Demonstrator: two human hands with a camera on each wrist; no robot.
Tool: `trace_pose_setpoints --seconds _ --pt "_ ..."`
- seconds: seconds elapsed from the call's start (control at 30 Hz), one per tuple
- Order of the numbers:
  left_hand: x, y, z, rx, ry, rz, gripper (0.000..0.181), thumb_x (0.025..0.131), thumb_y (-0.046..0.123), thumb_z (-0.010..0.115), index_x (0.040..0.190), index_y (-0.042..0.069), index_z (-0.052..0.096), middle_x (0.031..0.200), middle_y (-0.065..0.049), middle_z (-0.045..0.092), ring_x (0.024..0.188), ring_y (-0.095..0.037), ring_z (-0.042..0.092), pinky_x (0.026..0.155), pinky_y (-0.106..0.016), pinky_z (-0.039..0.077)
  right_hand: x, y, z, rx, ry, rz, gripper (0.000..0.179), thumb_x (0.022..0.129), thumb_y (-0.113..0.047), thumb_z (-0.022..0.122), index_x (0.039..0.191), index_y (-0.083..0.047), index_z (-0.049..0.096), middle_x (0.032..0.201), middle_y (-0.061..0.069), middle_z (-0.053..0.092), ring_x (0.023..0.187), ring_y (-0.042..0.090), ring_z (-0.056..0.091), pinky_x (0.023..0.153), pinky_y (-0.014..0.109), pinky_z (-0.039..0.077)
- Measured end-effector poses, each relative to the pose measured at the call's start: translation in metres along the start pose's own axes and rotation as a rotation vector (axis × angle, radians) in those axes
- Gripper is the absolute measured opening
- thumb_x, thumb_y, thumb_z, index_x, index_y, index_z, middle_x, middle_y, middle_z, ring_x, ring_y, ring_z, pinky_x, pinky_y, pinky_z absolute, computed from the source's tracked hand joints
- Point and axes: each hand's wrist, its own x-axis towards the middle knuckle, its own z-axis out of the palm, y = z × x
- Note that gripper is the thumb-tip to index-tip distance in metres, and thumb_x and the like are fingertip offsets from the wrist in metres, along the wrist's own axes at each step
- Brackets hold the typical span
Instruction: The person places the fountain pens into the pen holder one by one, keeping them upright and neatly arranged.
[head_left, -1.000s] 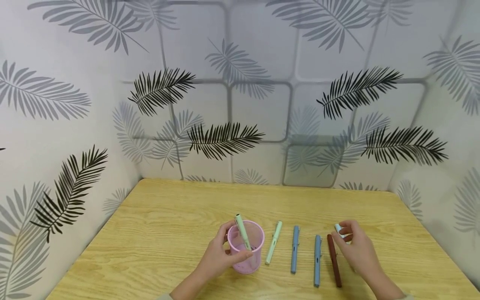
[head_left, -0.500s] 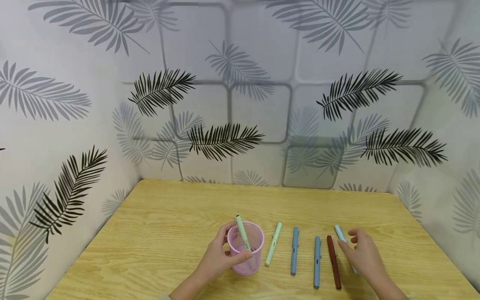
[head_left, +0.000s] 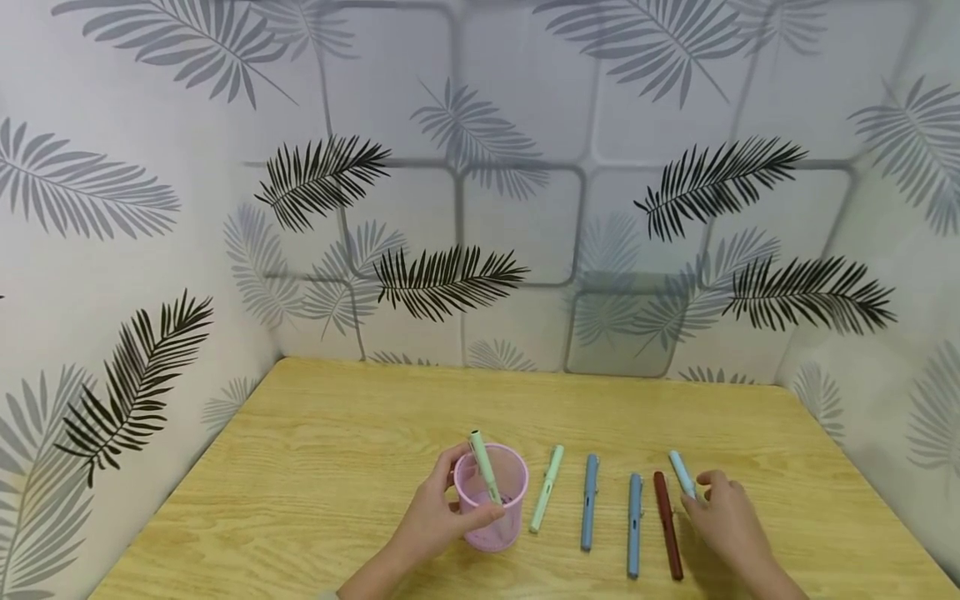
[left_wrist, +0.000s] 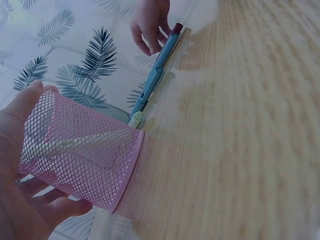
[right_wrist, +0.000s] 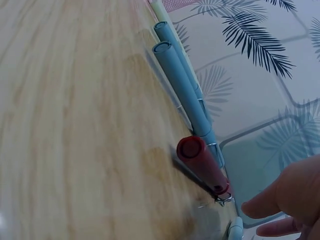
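I see the left hand [head_left: 435,507] gripping the pink mesh cup [head_left: 491,539], a green pen [head_left: 483,461] inside. The right hand [head_left: 726,515] hides part of the light blue pen [head_left: 681,472], beside the dark red pen [head_left: 667,525]; I can't tell whether it pinches.

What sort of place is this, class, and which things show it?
Probably an indoor desk or table corner: a wood-grain tabletop, leaf-patterned walls behind and beside it, and a pink mesh cup near several pens.
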Motion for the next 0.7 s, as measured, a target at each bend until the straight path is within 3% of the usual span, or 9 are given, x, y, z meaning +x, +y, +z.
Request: trace_pose_setpoints --seconds 0.43,0.67,0.7 --pt "-0.001 0.0 0.0 0.002 -0.002 -0.018 0.077 0.076 0.026 0.078 0.138 0.016 0.034 0.134 -0.01 0.044 0.119 -0.034 0.046 0.082 -0.034 0.052 0.001 0.007 0.009 -0.07 0.018 -0.017 0.037 0.085 -0.005 0.06 0.111 0.018 0.046 0.081 0.02 0.052 0.067 0.025 0.048 0.051 0.032 0.042" --pt "-0.005 0.03 -0.001 -0.009 -0.011 -0.027 0.077 0.077 0.017 0.078 0.139 0.006 0.033 0.132 -0.017 0.044 0.118 -0.041 0.045 0.083 -0.042 0.051 0.006 0.01 0.008 -0.067 0.011 -0.024 0.033 0.084 -0.001 0.059 0.106 0.02 0.048 0.079 0.02 0.05 0.064 0.023 0.047 0.05 0.031 0.043" --pt "-0.005 0.028 -0.001 -0.01 -0.012 -0.027 0.077 0.077 0.018 0.078 0.138 0.008 0.033 0.132 -0.016 0.045 0.119 -0.039 0.045 0.083 -0.04 0.052 0.006 0.01 0.008 -0.067 0.008 -0.027 0.032 0.083 0.0 0.059 0.105 0.02 0.048 0.078 0.019 0.05 0.063 0.023 0.047 0.05 0.031 0.042"
